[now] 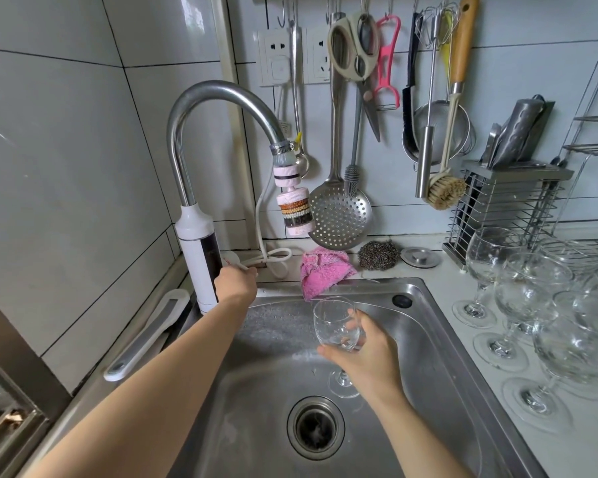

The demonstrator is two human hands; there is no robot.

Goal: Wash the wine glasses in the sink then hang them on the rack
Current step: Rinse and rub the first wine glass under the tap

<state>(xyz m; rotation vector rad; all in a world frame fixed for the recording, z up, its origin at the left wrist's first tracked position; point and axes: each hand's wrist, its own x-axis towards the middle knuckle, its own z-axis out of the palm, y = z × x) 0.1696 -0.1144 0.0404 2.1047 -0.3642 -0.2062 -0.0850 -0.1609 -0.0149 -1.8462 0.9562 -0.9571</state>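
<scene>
Tiled wall (66, 132), steel sink (439, 339). At centre frame the right hand (363, 350) grips a glass (335, 322) by its bowl above the sink. The left hand (235, 282) is at the tap (194, 115) base, its grip impossible to tell. No water shows, so washing looks barely begun. More glasses (532, 305) wait at right.

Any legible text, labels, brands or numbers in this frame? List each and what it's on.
None reads clearly.
Small tag hanging behind the faucet spout: print too small.
Red marking on the white disc by the left hand: blurred.
Faucet's dark panel: no digits showing.
Wall sockets: no readable print.
</scene>
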